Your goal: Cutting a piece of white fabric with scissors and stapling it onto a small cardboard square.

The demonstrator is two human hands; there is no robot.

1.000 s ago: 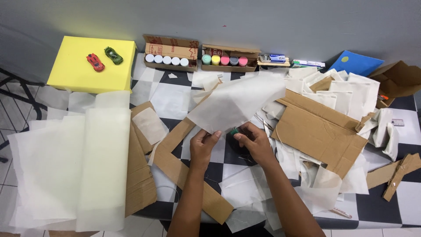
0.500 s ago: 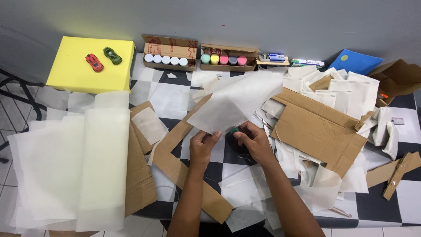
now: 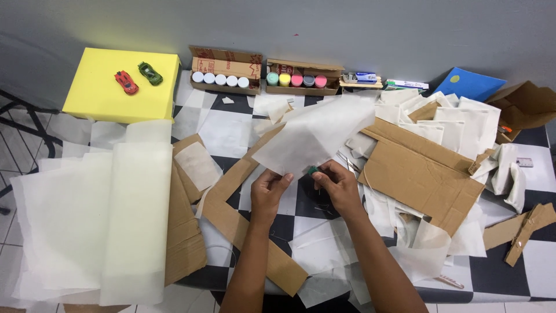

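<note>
Your left hand (image 3: 269,191) pinches the lower edge of the white tissue sheet (image 3: 315,136); your right hand (image 3: 339,185) grips a small green object (image 3: 313,171) beneath it.

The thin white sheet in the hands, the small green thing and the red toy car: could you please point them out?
thin white sheet (image 3: 315,136), head view, middle of the sheet.
small green thing (image 3: 313,171), head view, its visible top.
red toy car (image 3: 125,82), head view, its roof.

I see little free room: cardboard strips (image 3: 231,214) just left of my left hand (image 3: 267,194), a cardboard sheet (image 3: 417,174) (big, flat) right of my right hand (image 3: 339,185), tissue paper (image 3: 315,136) crowding ahead.
</note>
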